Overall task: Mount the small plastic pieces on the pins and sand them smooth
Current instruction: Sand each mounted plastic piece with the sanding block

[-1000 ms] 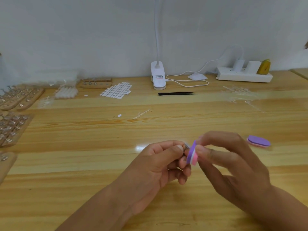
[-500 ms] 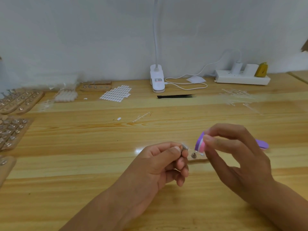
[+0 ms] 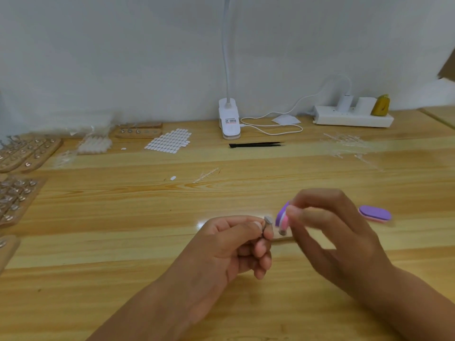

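Filling wooden boards (image 3: 56,146) at left, rows of pins (image 3: 18,191).

Table (image 3: 123,242): varnished wood, pale with strong grain, glossy, with a bright glare spot near the middle.
Held sanding block (image 3: 282,217): purple face over a pink core, foam-like, matt; blurred.
Lying sanding block (image 3: 374,213): near the table's right edge, same purple over pink, matt.
Small plastic piece (image 3: 268,220): greyish, dull.
Pin (image 3: 266,227): thin, grey, looks like metal.
Pin boards (image 3: 17,198): left edge, bare matt wood with glinting tips.
Lamp clamp (image 3: 229,121): smooth white plastic.
Tweezers (image 3: 256,144): black, matt.
Sprues (image 3: 344,141): clear plastic.
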`<state>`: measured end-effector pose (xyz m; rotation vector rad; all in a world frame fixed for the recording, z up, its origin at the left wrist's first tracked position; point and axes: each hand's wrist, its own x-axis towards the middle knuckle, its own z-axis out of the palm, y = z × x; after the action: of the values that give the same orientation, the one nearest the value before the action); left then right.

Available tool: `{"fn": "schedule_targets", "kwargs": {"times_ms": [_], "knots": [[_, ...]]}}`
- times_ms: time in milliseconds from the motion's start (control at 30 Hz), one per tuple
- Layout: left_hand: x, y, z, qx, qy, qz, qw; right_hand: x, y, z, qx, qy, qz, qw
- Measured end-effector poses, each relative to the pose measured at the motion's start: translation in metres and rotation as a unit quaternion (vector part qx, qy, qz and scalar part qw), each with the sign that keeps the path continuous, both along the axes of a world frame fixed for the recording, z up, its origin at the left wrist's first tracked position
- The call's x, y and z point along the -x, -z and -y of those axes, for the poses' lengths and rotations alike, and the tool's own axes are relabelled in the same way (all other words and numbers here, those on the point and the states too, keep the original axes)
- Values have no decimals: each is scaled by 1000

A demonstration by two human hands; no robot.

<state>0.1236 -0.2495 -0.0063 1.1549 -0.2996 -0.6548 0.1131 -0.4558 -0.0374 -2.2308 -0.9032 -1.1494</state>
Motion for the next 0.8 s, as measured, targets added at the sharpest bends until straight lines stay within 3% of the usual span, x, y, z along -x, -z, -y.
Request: {"fn": "schedule_targets", "kwargs": {"times_ms": [133,267,367,467,533,600,667,733,800], "knots": [[-2,0,0,-10,-8,-3,1000,1,-3,2,-61,24,-25,998],[-1,3,1,-25,-7,-5,1000,7,-1,-5,-3,-2,-29,1000],[-1,1,1,-20,-2,-8,1000,-6,-3,13,-5,116,-95,989],[0,0,1,-17,-17,-7,1000,-12,-2,29,12,256,-221,941],[0,-1,2,-24,-30,-6,999,-11,0,31,38,290,-268,918],[0,0,3,-34,-35,-6,999,-7,-3,27,21,246,-273,930],[0,0,3,-46,-30,-2,998,0,-13,16,-43,125,-283,950],[1,2,4,-60,-22,9,998,7,-21,4,-72,16,-299,952],[2,4,4,-67,-12,16,998,11,-23,-4,-85,-32,-304,948]]}}
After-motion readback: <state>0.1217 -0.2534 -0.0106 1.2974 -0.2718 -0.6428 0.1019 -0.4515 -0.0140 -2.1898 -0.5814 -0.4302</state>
